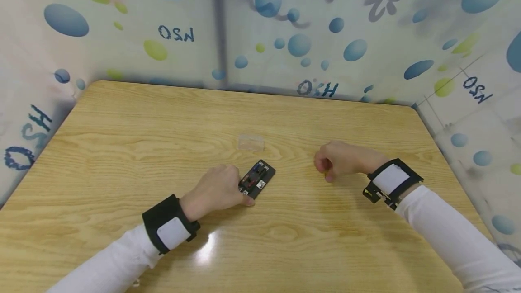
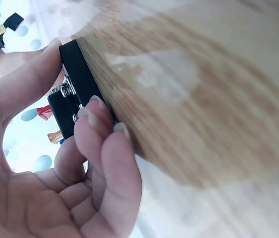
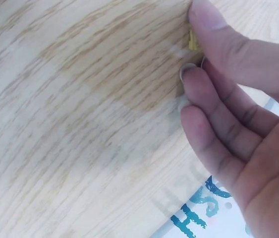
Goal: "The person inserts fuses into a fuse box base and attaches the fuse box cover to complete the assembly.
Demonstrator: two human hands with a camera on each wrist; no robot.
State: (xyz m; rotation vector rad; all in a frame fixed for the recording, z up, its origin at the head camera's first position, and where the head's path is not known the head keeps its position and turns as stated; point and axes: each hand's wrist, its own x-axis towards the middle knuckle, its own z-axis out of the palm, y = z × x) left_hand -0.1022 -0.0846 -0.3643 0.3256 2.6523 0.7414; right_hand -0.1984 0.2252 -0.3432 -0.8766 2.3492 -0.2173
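Head view: holding black module (image 1: 258, 178) in left grip (image 1: 217, 189), between table's (image 1: 122, 148) side edges; pinching yellow piece (image 3: 194, 40) (tiny, mostly hidden) in right grip (image 1: 343, 159), nearer right edge. Could drop it by pinching loosely.

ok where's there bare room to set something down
Bare table lies left of the clear piece, with a narrower gap between the black board and right hand. It's crowded around the board, the left hand gripping it and the clear piece just beyond.
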